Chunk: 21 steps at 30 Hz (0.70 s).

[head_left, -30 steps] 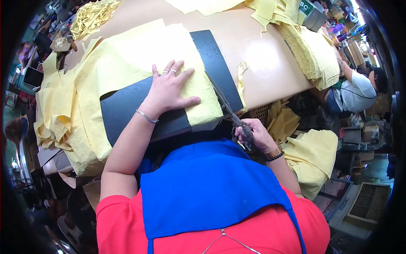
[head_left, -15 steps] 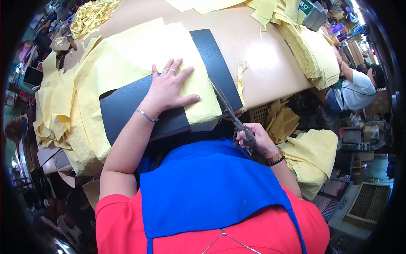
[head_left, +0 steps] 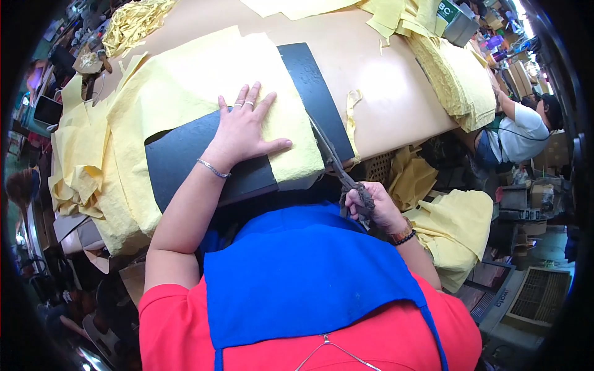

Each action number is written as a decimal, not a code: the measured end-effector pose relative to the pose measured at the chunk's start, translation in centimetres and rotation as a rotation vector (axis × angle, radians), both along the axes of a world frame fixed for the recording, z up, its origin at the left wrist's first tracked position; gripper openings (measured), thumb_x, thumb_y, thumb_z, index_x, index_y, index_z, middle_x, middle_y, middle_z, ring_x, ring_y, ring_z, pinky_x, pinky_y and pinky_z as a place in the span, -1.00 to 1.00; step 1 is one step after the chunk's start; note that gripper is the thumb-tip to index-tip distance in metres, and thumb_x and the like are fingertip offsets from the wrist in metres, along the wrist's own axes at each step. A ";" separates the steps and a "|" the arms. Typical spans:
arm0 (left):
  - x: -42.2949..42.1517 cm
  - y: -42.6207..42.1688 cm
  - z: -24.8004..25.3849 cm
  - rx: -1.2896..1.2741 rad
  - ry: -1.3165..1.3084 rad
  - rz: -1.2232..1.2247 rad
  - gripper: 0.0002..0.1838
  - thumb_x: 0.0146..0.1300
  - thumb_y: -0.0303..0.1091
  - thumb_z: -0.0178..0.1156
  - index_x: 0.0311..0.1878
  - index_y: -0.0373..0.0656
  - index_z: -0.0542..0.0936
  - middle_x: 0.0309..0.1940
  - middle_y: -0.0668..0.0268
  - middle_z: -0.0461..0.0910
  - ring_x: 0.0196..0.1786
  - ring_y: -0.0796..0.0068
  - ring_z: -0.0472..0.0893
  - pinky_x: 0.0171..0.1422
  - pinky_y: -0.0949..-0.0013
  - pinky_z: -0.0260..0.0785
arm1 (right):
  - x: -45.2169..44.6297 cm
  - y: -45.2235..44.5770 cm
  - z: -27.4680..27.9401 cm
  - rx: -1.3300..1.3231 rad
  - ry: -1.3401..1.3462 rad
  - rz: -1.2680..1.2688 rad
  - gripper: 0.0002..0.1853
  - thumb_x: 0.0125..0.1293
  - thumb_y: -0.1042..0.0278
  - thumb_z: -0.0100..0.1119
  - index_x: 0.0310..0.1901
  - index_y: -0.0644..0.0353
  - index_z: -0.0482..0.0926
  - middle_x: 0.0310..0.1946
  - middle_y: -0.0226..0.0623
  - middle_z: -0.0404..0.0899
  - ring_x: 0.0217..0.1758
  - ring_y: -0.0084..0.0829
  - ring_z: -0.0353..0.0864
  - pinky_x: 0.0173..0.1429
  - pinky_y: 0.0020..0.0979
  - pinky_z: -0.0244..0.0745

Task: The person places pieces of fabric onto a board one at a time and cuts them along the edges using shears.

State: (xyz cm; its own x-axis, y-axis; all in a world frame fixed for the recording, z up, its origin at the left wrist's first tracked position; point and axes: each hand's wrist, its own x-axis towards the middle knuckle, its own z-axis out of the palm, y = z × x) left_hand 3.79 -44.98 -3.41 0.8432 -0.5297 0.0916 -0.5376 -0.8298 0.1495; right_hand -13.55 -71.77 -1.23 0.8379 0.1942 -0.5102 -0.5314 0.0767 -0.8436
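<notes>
My left hand (head_left: pixel 244 130) lies with fingers spread, pressing on a yellow fabric stack (head_left: pixel 291 139) and partly over a black board (head_left: pixel 198 157). Long scissors (head_left: pixel 337 164) with dark wrapped handles are in my right hand (head_left: pixel 377 207), whose fingers close around the handles. Their blades point up and away along the right edge of the yellow stack, over a second dark panel (head_left: pixel 318 86). Whether fabric lies between the blades I cannot make out.
More yellow cloth (head_left: pixel 93 167) drapes over the table's left side. A thick yellow pile (head_left: pixel 458 80) stands at the right, near a person (head_left: pixel 520 130) in a white shirt. Yellow scraps (head_left: pixel 136 25) are heaped at the far left. Yellow cloth (head_left: pixel 455 229) hangs beside my right arm.
The scissors' handles have shifted slightly in my right hand, with a lower handle loop now showing. My left hand has barely moved, its fingers a little further left.
</notes>
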 end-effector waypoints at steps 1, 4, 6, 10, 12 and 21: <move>0.0 0.0 0.3 0.017 0.014 0.000 0.14 -0.14 0.62 0.05 0.43 0.02 0.22 0.46 -0.01 0.04 0.52 0.01 -0.02 0.41 -0.44 -0.31 | 0.0 -0.1 -0.2 0.019 -0.010 -0.003 -0.70 0.33 0.11 0.19 -0.38 0.20 0.55 -0.60 -0.45 0.52 -0.56 -0.64 0.51 -0.43 -0.62 0.39; -0.1 -0.1 0.5 0.030 0.021 -0.011 0.15 -0.15 0.63 0.05 0.43 0.02 0.22 0.46 0.00 0.03 0.52 0.02 -0.02 0.41 -0.44 -0.30 | 0.7 0.3 -0.1 -0.004 -0.022 0.012 -0.74 0.30 0.18 0.23 -0.34 0.24 0.59 -0.56 -0.46 0.54 -0.52 -0.70 0.51 -0.41 -0.63 0.44; -0.2 -0.1 0.5 0.031 0.018 -0.019 0.15 -0.15 0.63 0.04 0.43 0.01 0.22 0.46 0.00 0.03 0.52 0.01 -0.02 0.41 -0.44 -0.29 | 1.2 0.4 -0.1 -0.028 -0.028 0.034 -0.74 0.30 0.18 0.23 -0.35 0.24 0.59 -0.56 -0.46 0.54 -0.52 -0.71 0.50 -0.41 -0.63 0.44; -0.2 -0.1 0.6 0.025 0.020 -0.028 0.15 -0.14 0.63 0.04 0.42 0.01 0.23 0.46 0.00 0.04 0.52 0.01 -0.01 0.40 -0.44 -0.29 | 1.8 0.5 -0.7 -0.078 -0.081 0.053 -0.75 0.30 0.21 0.22 -0.35 0.25 0.60 -0.56 -0.45 0.54 -0.52 -0.71 0.49 -0.41 -0.62 0.44; -0.3 -0.1 0.6 0.022 0.021 -0.030 0.14 -0.14 0.63 0.04 0.42 0.01 0.23 0.45 0.00 0.05 0.52 0.01 0.00 0.40 -0.45 -0.28 | 1.8 0.5 -0.5 -0.079 -0.072 0.049 -0.75 0.30 0.21 0.22 -0.35 0.25 0.60 -0.57 -0.46 0.53 -0.52 -0.71 0.49 -0.41 -0.62 0.44; -0.2 -0.1 0.4 0.020 0.014 -0.033 0.13 -0.13 0.63 0.04 0.42 0.01 0.23 0.45 0.01 0.06 0.51 0.01 0.00 0.39 -0.45 -0.25 | 0.7 -0.6 -0.8 0.032 -0.007 -0.002 -0.77 0.29 0.22 0.23 -0.33 0.25 0.59 -0.53 -0.46 0.54 -0.50 -0.70 0.50 -0.40 -0.62 0.45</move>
